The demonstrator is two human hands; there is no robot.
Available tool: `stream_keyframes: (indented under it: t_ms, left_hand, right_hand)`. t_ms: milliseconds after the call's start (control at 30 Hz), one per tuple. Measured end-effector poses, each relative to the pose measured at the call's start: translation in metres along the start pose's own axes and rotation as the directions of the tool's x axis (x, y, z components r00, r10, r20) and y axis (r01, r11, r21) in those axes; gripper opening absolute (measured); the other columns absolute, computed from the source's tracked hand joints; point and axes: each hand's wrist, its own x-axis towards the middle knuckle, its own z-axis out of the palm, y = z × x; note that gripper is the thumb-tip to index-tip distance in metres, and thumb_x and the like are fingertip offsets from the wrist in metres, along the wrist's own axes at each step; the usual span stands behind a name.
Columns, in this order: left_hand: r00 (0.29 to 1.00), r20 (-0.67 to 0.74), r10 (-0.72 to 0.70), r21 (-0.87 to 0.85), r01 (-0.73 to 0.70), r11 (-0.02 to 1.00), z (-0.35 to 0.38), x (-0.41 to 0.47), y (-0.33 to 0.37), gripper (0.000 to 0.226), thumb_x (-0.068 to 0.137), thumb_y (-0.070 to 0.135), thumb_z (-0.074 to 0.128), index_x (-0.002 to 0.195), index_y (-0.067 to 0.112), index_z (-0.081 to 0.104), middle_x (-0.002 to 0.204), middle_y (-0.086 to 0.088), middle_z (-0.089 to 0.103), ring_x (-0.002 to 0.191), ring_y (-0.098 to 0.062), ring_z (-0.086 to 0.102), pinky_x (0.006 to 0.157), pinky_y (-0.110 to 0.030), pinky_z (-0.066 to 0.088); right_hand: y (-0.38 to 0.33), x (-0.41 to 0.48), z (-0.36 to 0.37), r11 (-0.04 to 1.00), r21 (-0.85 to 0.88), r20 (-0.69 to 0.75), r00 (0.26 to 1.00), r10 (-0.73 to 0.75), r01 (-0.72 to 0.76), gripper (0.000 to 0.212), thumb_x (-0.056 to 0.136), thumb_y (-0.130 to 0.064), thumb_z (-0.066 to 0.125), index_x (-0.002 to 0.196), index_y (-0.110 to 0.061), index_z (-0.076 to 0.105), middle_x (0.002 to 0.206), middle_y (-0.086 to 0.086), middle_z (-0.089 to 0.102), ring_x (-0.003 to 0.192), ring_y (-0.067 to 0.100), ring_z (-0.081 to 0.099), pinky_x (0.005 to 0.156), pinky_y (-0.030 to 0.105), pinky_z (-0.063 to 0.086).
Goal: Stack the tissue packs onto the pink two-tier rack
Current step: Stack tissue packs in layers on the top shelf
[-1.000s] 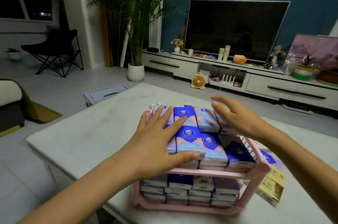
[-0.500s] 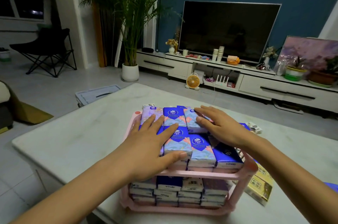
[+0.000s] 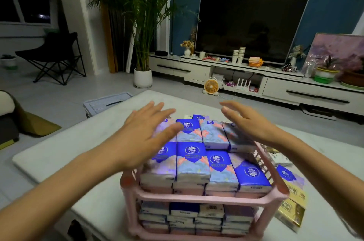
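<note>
My left hand [image 3: 141, 134] and right hand [image 3: 248, 122] hovered flat, holding nothing, above the blue-wrapped tissue packs [image 3: 193, 160] filling the pink plastic two-tier rack [image 3: 197, 198]. Final tidying, I judged; the loose packs [image 3: 285, 174] at right needed gathering next.

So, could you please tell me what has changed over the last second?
The left hand, which pressed flat on the top-tier tissue packs, and the right hand, which touched the far row, have lifted off and now hover open above. The packs and pink rack stayed put.
</note>
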Motion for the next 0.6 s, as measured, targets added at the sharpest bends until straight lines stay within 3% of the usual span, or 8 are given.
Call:
stream_keyframes:
  t_ms: [67, 133, 167, 267, 367, 433, 533, 600]
  left_hand:
    - [0.998, -0.069, 0.012, -0.022, -0.013, 1.000, -0.007, 0.017, -0.011, 0.112, 0.050, 0.095, 0.001, 0.137, 0.035, 0.038, 0.148, 0.010, 0.030, 0.136, 0.002, 0.017, 0.113, -0.017, 0.009]
    - [0.992, -0.127, 0.002, -0.103, -0.015, 0.995, -0.009, 0.037, -0.024, 0.087, 0.074, 0.083, 0.019, 0.128, 0.023, 0.052, 0.129, 0.011, 0.048, 0.113, 0.011, 0.034, 0.093, 0.003, 0.017]
    - [0.992, -0.124, -0.034, -0.147, 0.015, 0.989, -0.009, 0.049, -0.031, 0.076, 0.080, 0.073, 0.025, 0.125, 0.020, 0.055, 0.122, 0.014, 0.050, 0.106, 0.011, 0.038, 0.086, 0.004, 0.022]
    - [0.987, -0.099, -0.126, -0.192, 0.106, 0.976, 0.003, 0.087, -0.065, 0.055, 0.084, 0.054, 0.036, 0.120, 0.020, 0.059, 0.122, 0.013, 0.056, 0.112, -0.002, 0.049, 0.091, -0.015, 0.031]
    - [0.988, -0.050, -0.148, -0.179, 0.137, 0.974, 0.024, 0.127, -0.096, 0.029, 0.093, 0.030, 0.049, 0.116, 0.018, 0.061, 0.119, 0.009, 0.059, 0.109, -0.002, 0.051, 0.086, -0.011, 0.033]
    - [0.989, 0.012, -0.145, -0.146, 0.145, 0.979, 0.043, 0.150, -0.111, 0.026, 0.093, 0.021, 0.053, 0.118, 0.016, 0.060, 0.120, 0.007, 0.058, 0.106, -0.001, 0.050, 0.079, -0.003, 0.033]
    - [0.983, 0.133, -0.129, -0.044, 0.136, 0.990, 0.075, 0.182, -0.131, 0.032, 0.091, 0.020, 0.057, 0.122, 0.016, 0.057, 0.129, 0.002, 0.057, 0.116, -0.007, 0.051, 0.085, -0.010, 0.033]
    - [0.965, 0.223, -0.137, 0.009, 0.139, 0.990, 0.093, 0.198, -0.140, 0.038, 0.089, 0.025, 0.058, 0.127, 0.018, 0.053, 0.133, 0.001, 0.053, 0.121, -0.011, 0.048, 0.091, -0.015, 0.033]
  right_hand:
    - [0.008, 0.020, -0.001, 0.999, 0.033, 0.017, 1.000, 0.011, -0.011, 0.043, 0.095, -0.039, 0.039, 0.131, -0.018, 0.047, 0.131, -0.001, 0.053, 0.121, 0.014, 0.049, 0.103, 0.029, 0.036]
    - [0.018, 0.043, 0.000, 0.996, 0.085, 0.037, 0.999, 0.019, -0.022, 0.042, 0.094, -0.037, 0.042, 0.130, -0.016, 0.047, 0.130, 0.001, 0.053, 0.118, 0.014, 0.050, 0.100, 0.030, 0.039]
    - [0.024, 0.056, 0.002, 0.994, 0.107, 0.047, 0.999, 0.025, -0.030, 0.041, 0.094, -0.035, 0.044, 0.130, -0.015, 0.047, 0.130, 0.002, 0.054, 0.115, 0.014, 0.051, 0.097, 0.028, 0.040]
    - [0.045, 0.095, 0.010, 0.991, 0.109, 0.095, 0.993, 0.066, -0.076, 0.036, 0.094, -0.030, 0.048, 0.128, -0.015, 0.048, 0.128, 0.006, 0.056, 0.107, 0.014, 0.053, 0.089, 0.027, 0.042]
    - [0.074, 0.130, 0.028, 0.986, 0.091, 0.162, 0.979, 0.126, -0.142, 0.033, 0.094, -0.024, 0.050, 0.125, -0.013, 0.049, 0.127, 0.012, 0.056, 0.108, 0.020, 0.055, 0.090, 0.030, 0.043]
    - [0.094, 0.148, 0.043, 0.978, 0.071, 0.226, 0.959, 0.173, -0.194, 0.033, 0.094, -0.019, 0.051, 0.125, -0.011, 0.048, 0.127, 0.014, 0.055, 0.106, 0.022, 0.055, 0.088, 0.030, 0.043]
    - [0.123, 0.172, 0.068, 0.980, -0.032, 0.293, 0.935, 0.199, -0.199, 0.037, 0.093, -0.017, 0.053, 0.128, -0.012, 0.045, 0.127, 0.015, 0.055, 0.104, 0.024, 0.057, 0.088, 0.033, 0.047]
    - [0.140, 0.185, 0.081, 0.977, -0.176, 0.299, 0.939, 0.172, -0.123, 0.044, 0.092, -0.019, 0.054, 0.133, -0.014, 0.040, 0.133, 0.012, 0.051, 0.115, 0.024, 0.052, 0.095, 0.034, 0.044]
